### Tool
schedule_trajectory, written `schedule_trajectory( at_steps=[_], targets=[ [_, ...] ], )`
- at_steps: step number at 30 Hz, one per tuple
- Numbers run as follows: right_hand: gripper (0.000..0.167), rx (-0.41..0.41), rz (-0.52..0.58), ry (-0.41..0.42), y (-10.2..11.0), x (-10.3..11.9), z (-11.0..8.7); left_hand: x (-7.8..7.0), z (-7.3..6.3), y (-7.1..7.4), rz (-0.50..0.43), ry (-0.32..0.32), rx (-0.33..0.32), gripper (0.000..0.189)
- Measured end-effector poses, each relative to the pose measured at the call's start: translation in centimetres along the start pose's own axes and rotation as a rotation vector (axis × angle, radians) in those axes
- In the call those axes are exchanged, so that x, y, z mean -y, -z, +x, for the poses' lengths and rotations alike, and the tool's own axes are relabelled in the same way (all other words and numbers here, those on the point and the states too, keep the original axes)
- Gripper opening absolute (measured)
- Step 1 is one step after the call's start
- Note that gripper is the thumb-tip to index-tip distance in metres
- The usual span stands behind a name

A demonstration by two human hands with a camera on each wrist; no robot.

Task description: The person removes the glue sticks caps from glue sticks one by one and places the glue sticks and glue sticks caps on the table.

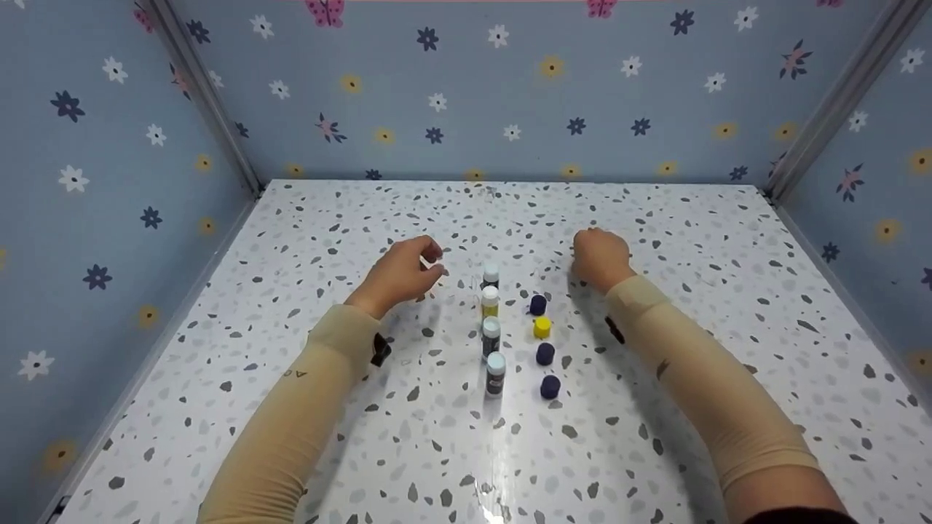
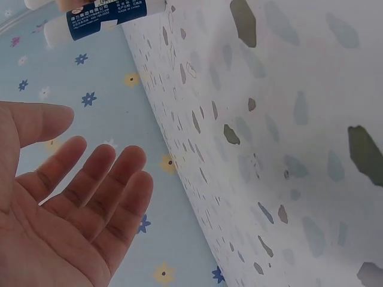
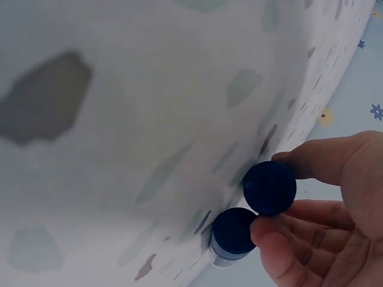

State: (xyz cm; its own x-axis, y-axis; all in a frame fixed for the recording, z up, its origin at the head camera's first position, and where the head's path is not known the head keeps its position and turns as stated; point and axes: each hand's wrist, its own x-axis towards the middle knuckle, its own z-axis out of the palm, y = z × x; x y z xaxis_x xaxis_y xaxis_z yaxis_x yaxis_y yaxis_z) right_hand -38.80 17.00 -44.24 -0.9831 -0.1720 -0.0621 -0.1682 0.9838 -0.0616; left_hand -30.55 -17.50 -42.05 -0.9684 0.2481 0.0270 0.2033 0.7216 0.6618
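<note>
In the head view, uncapped-looking glue sticks [image 1: 491,336] with pale tops stand in a row on the speckled table; one has a yellow body [image 1: 490,302]. To their left, my left hand [image 1: 399,271] hovers with relaxed fingers and holds nothing. A blue-labelled glue stick [image 2: 108,18] shows beyond it in the left wrist view. My right hand [image 1: 601,258] is low over the table at the back right. In the right wrist view, its thumb and fingers pinch a round dark blue cap [image 3: 269,188]. A second dark blue cap [image 3: 233,230], on a pale tube, lies beside its fingertip.
A column of loose caps stands right of the glue sticks: one yellow cap [image 1: 542,327] and three dark ones, including the nearest dark cap [image 1: 550,387]. Flower-patterned panels [image 1: 466,94] enclose the table [image 1: 408,466] at the back and sides.
</note>
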Motion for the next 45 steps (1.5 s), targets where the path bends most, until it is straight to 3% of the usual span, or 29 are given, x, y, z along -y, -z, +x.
schedule_trajectory(
  at_steps=[6, 14, 18, 25, 31, 37, 41, 45],
  targets=[
    [0.010, -0.020, 0.033, -0.019, 0.1, 0.0, -0.3, -0.4, 0.4, 0.1, 0.048, -0.007, -0.020, 0.037],
    [0.010, -0.177, 0.111, 0.078, 2.1, 0.4, -1.3, -1.6, 0.7, 0.5, 0.105, -0.020, -0.088, 0.036],
    [0.012, -0.228, 0.187, 0.143, 3.1, 0.9, -1.9, -2.8, 1.1, 0.6, 0.190, -0.086, -0.144, 0.036],
    [0.031, -0.260, 0.273, 0.276, 4.6, 2.1, -3.2, -5.3, 1.5, 0.5, 0.353, -0.219, -0.203, 0.032],
    [0.033, -0.272, 0.335, 0.362, 5.9, 3.1, -4.8, -7.0, 1.9, 0.5, 0.480, -0.275, -0.179, 0.039],
    [0.027, -0.346, 0.389, 0.451, 7.1, 4.1, -6.5, -8.6, 2.3, 0.4, 0.533, -0.295, -0.129, 0.054],
    [0.024, -0.429, 0.396, 0.571, 7.4, 4.6, -7.4, -9.4, 2.4, 0.2, 0.592, -0.371, -0.151, 0.053],
    [0.021, -0.481, 0.400, 0.669, 7.4, 5.2, -8.1, -10.0, 2.6, -0.4, 0.628, -0.437, -0.182, 0.040]
  ],
)
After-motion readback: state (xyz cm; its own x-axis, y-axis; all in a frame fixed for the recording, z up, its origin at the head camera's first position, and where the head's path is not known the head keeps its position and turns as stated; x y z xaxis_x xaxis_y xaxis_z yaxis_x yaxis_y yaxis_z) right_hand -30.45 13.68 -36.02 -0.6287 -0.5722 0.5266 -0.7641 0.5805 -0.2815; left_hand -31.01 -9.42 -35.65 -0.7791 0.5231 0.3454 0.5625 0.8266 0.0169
